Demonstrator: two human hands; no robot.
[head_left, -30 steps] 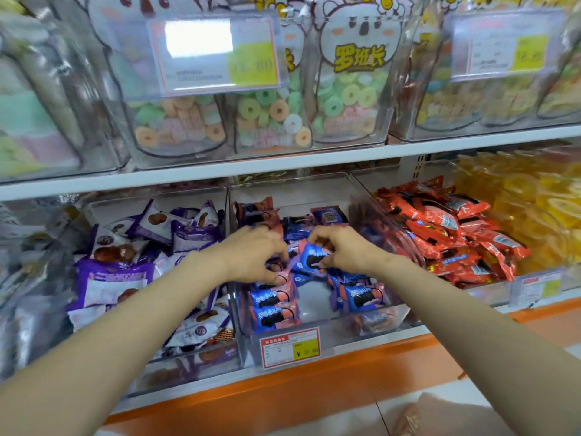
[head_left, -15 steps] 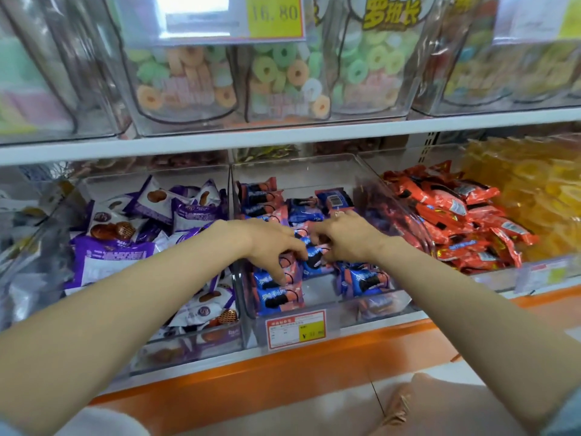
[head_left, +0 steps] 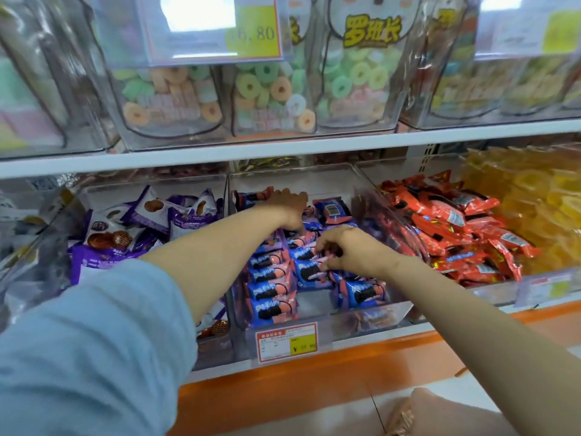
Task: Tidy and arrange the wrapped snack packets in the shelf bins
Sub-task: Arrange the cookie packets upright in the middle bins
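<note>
The left hand (head_left: 287, 206) rests straight-fingered on blue packets (head_left: 267, 309) at the back of the middle bin (head_left: 371, 319). The right hand (head_left: 352, 251), nearer its front, pinches one.

- A loose light blue fabric sleeve (head_left: 94, 347) covers the left arm to about the elbow, filling the lower left of the frame.
- The left forearm (head_left: 220, 247) and the right forearm (head_left: 471, 313), centre to lower right, are bare.
</note>
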